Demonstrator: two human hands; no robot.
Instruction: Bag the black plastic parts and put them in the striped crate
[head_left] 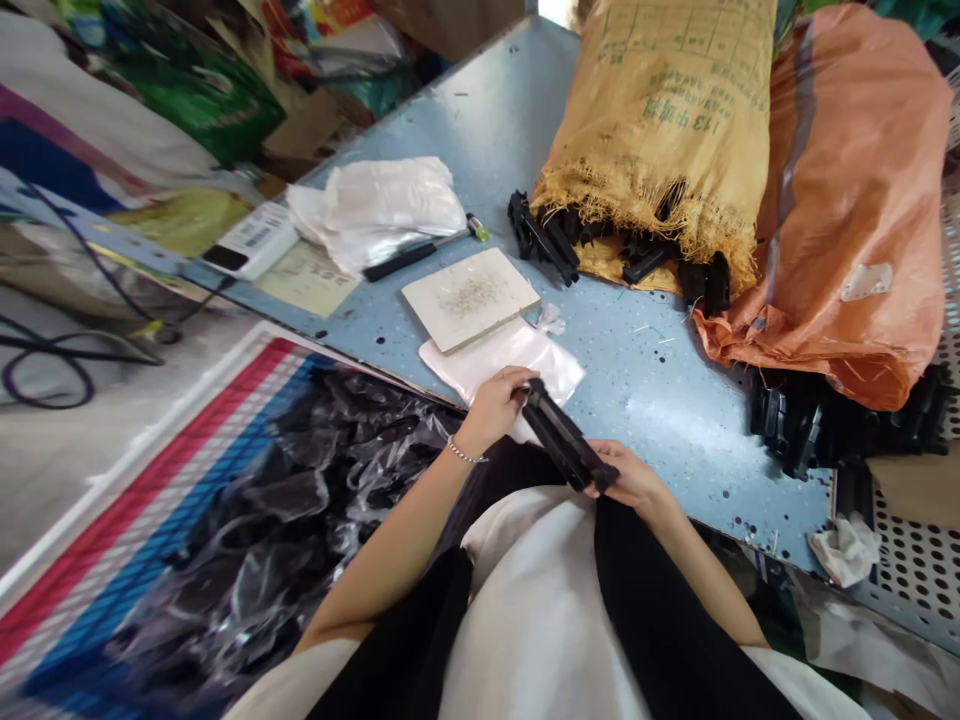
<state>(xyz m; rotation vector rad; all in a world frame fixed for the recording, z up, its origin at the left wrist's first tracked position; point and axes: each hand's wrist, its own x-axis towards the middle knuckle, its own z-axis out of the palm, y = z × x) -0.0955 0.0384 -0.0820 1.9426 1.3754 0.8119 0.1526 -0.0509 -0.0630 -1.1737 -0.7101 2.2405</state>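
A long black plastic part (564,432) with grooves along its length is held slantwise over the table's front edge, in front of my body. My left hand (496,404), with a beaded bracelet at the wrist, is closed on its upper end. The fingers of my right hand (628,478) grip the lower end. Just beyond my left hand, a flat stack of clear plastic bags (504,362) lies on the table, partly under a pale board (472,300) with dark specks on it.
A yellow woven sack (660,110) and an orange sack (855,200) spill similar black parts on the right. A large striped bag (172,430) at lower left holds several bagged dark pieces. A black-handled tool (401,261) and a white plastic bundle (390,205) lie on the blue table (495,110).
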